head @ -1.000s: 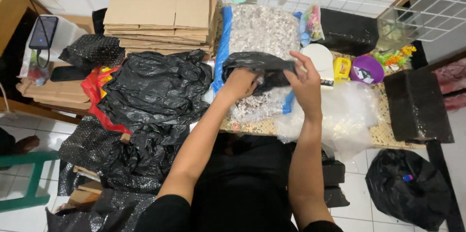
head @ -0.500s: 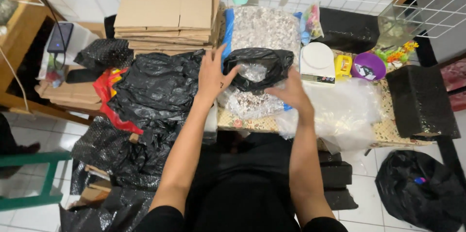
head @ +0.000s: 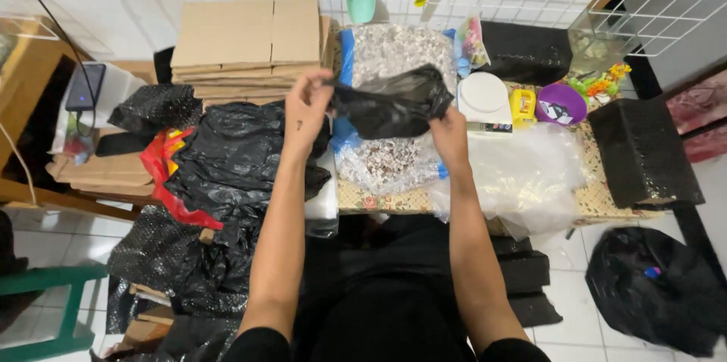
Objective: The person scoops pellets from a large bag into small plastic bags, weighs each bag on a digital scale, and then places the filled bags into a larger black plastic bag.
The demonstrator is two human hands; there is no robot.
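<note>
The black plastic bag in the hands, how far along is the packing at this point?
Done: the black plastic bag bulges as if already filled, though its contents are hidden. In hand: the left hand and right hand pinch its two ends, holding it above the clear bag of pebbles. Left: the bag looks unsealed, and the flat cardboard boxes remain unfolded.

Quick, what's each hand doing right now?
Left hand: closed, pinching the left edge of the small black plastic bag.
Right hand: closed on the same bag's right edge.

Bag above gravel sack – cardboard stack left, scale right.
</note>
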